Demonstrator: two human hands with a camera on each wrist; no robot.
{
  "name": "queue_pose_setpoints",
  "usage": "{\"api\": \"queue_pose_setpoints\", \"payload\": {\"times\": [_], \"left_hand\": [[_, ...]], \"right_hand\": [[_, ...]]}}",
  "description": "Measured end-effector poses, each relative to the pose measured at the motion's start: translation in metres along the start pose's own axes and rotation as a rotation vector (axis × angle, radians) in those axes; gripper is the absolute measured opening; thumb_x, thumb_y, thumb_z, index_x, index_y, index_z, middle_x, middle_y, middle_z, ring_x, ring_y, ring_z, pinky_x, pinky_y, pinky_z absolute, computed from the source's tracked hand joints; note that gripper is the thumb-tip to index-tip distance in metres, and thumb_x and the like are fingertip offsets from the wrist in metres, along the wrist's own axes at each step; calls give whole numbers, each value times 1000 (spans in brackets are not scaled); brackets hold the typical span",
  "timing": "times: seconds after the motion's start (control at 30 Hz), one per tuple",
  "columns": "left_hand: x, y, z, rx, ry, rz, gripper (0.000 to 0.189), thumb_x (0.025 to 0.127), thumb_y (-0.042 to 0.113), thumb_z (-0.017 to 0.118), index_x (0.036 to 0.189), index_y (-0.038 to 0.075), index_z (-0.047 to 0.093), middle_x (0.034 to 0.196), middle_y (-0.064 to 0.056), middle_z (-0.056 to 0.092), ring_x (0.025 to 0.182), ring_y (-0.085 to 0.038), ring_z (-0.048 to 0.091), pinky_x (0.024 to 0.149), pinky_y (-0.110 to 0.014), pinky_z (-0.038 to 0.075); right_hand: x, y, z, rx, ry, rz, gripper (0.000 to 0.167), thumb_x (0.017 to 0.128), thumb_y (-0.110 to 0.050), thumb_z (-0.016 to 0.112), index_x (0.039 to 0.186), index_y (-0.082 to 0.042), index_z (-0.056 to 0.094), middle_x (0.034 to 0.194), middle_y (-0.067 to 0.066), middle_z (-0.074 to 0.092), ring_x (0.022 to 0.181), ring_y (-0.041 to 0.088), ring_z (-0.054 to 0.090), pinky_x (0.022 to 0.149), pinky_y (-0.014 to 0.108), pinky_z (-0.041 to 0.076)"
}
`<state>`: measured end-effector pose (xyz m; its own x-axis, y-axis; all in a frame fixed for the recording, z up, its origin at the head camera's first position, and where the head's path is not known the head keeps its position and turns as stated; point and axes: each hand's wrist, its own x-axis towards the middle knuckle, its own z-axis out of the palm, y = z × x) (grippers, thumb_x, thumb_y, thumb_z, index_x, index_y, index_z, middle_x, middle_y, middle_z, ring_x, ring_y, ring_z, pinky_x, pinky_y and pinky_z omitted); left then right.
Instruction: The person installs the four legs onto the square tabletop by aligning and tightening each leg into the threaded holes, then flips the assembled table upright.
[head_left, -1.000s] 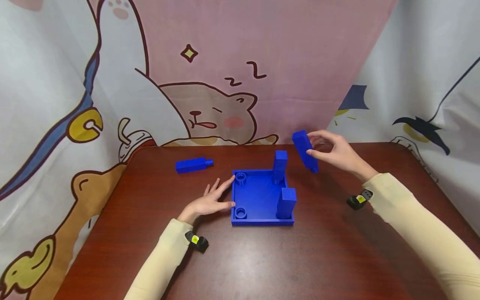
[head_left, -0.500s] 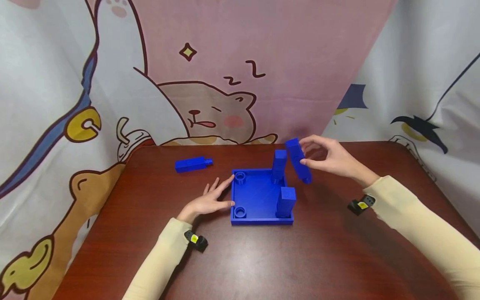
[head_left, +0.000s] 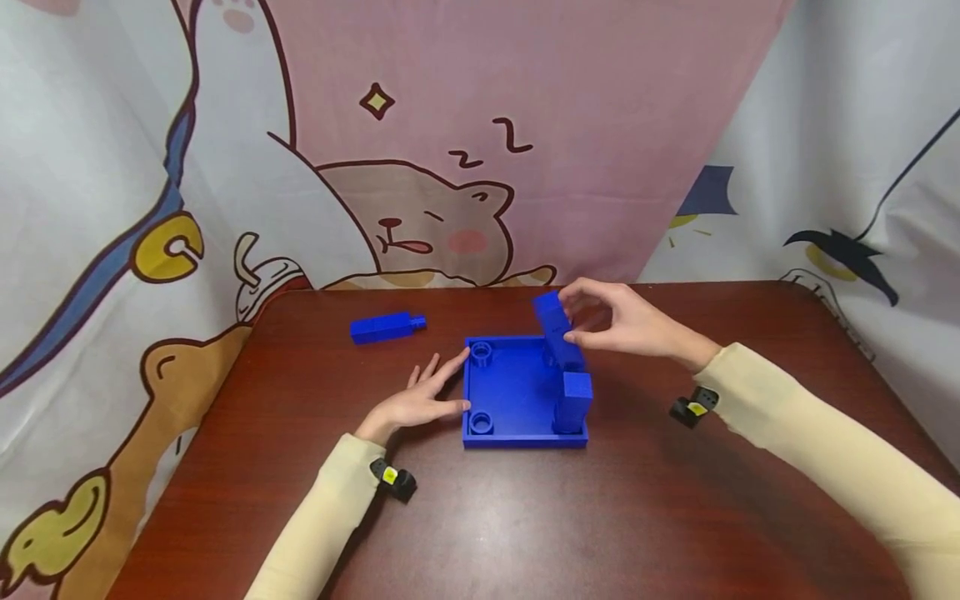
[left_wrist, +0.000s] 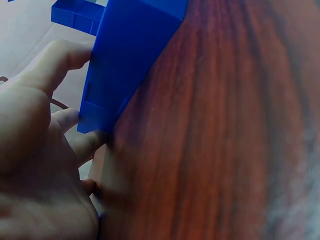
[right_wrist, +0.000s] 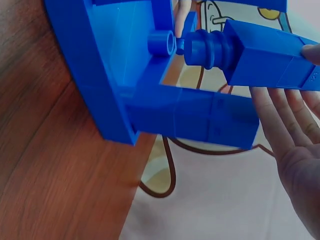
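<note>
A shallow blue square tray-like base (head_left: 513, 396) lies on the table, with round sockets in its two left corners. One square blue leg (head_left: 575, 400) stands upright at its near right corner. With thumb and fingers my right hand (head_left: 630, 321) pinches another blue leg (head_left: 552, 315), tilted above the base's right side; it partly hides the far right leg. In the right wrist view the held leg's ridged round end (right_wrist: 207, 49) points toward the base, apart from it. My left hand (head_left: 416, 406) touches the base's left wall with thumb and extended fingers.
A loose blue leg (head_left: 386, 327) lies on the table at the back left, its narrow end toward the right. The dark red-brown wooden table (head_left: 480, 525) ends at a printed cloth (head_left: 600, 150) behind it.
My right hand has carried the held leg left and slightly toward me, from beside the base to over its right side. The left hand and the base have stayed put.
</note>
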<state>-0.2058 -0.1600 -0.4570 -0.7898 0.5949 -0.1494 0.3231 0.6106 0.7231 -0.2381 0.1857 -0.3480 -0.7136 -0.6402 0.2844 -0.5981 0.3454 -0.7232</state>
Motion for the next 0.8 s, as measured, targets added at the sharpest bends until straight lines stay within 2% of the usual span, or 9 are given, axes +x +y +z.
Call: {"api": "queue_pose_setpoints", "payload": {"times": [0.33, 0.8], "left_hand": [[2, -2, 1, 12, 3, -9, 85, 93, 40, 59, 157, 24, 6, 161, -4, 11, 144, -34, -11, 109, -56, -11], [2, 0, 1, 23, 4, -21, 85, 92, 42, 59, 157, 24, 7, 160, -4, 12, 144, -34, -10, 110, -56, -10]], "right_hand": [[23, 1, 19, 87, -48, -32, 40, 81, -5, 77, 115, -4, 57, 101, 9, 62, 93, 21, 63, 76, 34, 56], [57, -1, 33, 139, -78, -37, 38, 78, 0, 76, 110, -2, 55, 105, 10, 65, 96, 23, 67, 79, 32, 55]]}}
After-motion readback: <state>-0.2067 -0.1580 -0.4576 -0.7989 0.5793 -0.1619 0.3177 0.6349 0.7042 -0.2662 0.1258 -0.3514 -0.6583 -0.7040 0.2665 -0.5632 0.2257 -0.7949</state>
